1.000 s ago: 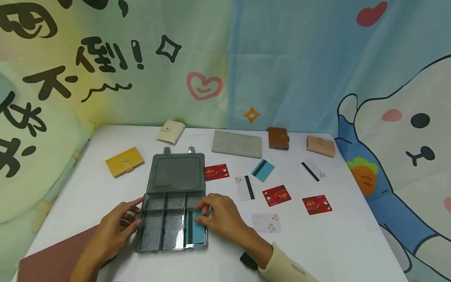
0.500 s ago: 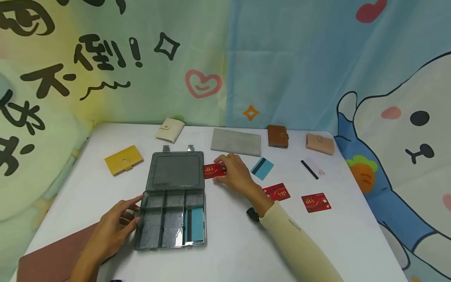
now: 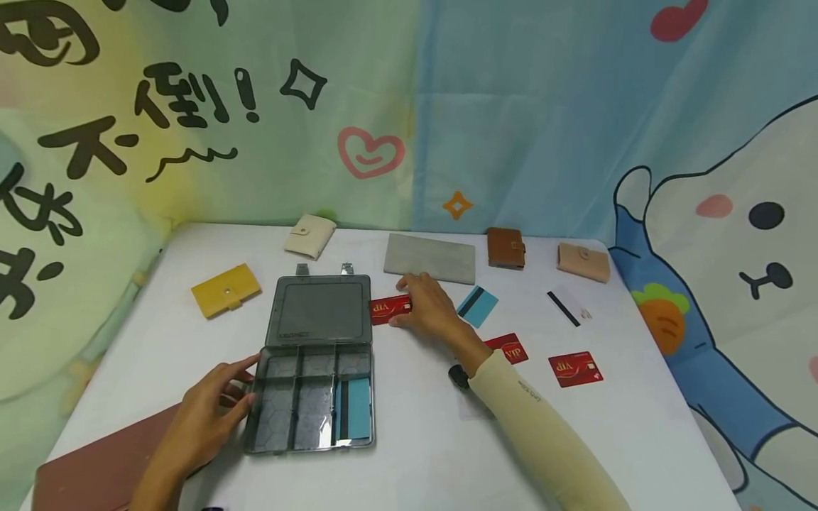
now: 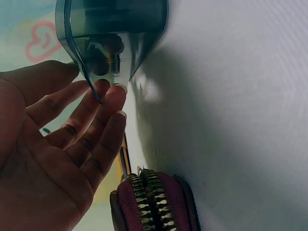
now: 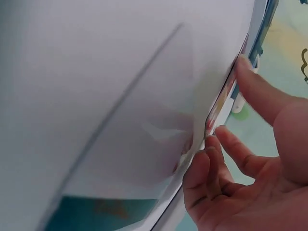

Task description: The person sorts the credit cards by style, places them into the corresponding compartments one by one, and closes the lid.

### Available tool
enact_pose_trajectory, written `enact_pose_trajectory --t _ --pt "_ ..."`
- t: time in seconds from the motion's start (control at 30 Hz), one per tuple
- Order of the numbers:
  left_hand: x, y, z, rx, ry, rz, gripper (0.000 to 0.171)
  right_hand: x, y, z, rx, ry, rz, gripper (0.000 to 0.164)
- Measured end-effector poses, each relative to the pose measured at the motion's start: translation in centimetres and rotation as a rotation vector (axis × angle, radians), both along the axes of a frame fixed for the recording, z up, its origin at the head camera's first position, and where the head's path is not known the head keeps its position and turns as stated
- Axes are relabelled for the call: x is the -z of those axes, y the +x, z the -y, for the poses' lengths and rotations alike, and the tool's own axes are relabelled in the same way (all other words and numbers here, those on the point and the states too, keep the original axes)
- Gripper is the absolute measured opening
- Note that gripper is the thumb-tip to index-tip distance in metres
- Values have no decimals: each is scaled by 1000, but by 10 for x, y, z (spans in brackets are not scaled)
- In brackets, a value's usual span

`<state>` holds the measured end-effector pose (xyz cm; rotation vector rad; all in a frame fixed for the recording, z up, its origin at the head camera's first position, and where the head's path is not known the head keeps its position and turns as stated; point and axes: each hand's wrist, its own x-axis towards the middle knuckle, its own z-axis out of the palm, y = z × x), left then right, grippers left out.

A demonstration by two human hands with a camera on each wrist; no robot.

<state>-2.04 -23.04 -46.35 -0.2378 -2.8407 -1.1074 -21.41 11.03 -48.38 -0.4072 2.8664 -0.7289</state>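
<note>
My right hand [image 3: 431,309] pinches a red VIP card [image 3: 388,309] at its right end, beside the lid of a dark see-through compartment box [image 3: 308,404]. In the right wrist view, thumb and fingers meet the edges of this red card [image 5: 220,103]. My left hand [image 3: 204,415] touches the box's left side with thumb and index finger apart. Up close in the left wrist view, the fingertips [image 4: 118,98] are at the box wall [image 4: 115,19]. A blue card with a black stripe [image 3: 358,408] lies in the lower right compartment. The box's lid stands open.
Right of the box lie a blue card [image 3: 482,305], two red VIP cards [image 3: 575,369] and a white striped card [image 3: 578,305]. Another white striped card [image 5: 159,120] is below my right wrist. Several wallets, one yellow [image 3: 226,291], line the back; a brown zipped case [image 3: 102,461] is front left.
My right hand has left the blue card in the box, moved up and right, and taken hold of the red VIP card beside the lid. The left hand stays put.
</note>
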Motion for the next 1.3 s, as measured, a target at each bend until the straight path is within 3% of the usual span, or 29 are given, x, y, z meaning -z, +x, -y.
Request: enact_pose_trajectory --t 0.33,0.5,0.67,0.77,1.03,1.3 --pt "2 0 1 -6 -2 3 64 -2 -9 -8 48 34 45 44" --pt "2 -2 0 -1 -6 -12 64 -13 -8 -20 81 -1 62 36" --pt "1 -2 0 -7 1 -27 63 -32 -5 -33 16 -113 102 21" --pt "1 0 0 -16 -1 -15 63 -38 0 -40 -37 -206 173 17" --pt "2 0 -1 -19 -4 -21 62 -42 21 -46 -157 -585 443 51" --pt "5 0 -4 -29 -7 -44 61 -38 48 -19 -231 -725 555 55"
